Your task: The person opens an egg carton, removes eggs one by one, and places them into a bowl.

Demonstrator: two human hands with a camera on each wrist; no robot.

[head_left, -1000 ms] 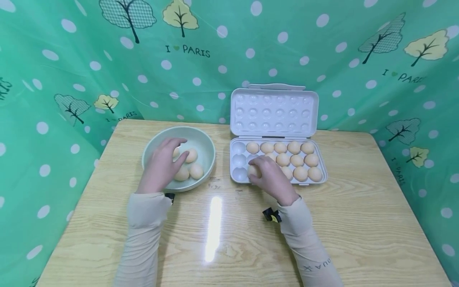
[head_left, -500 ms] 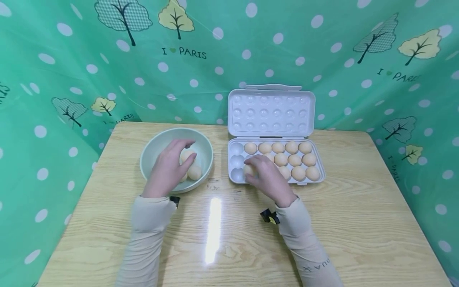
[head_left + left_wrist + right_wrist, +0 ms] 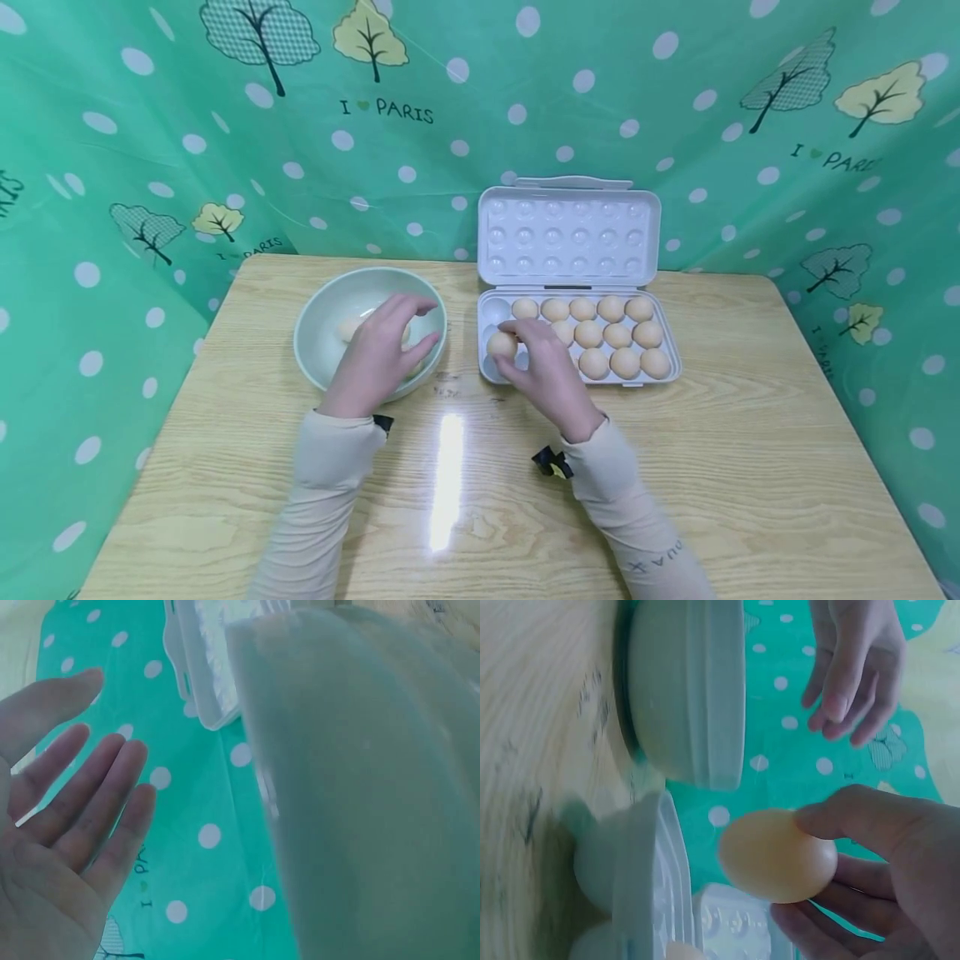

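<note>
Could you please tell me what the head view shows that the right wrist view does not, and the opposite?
Only the head view shows the eggs lying inside the bowl, and both sleeves. Only the right wrist view shows rounded bulges below the rim of the carton. Both show the left hand holding nothing, the right hand pinching one egg, the bowl, the open carton, the wooden table and the green dotted cloth.

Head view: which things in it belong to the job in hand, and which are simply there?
Part of the job:
right hand, pinching an egg above the open egg carton
left hand, above the bowl, holding nothing
eggs in the bowl, partly hidden
eggs in the carton

Simply there:
wooden table, underneath
green dotted cloth, behind
black item by the right cuff
</note>
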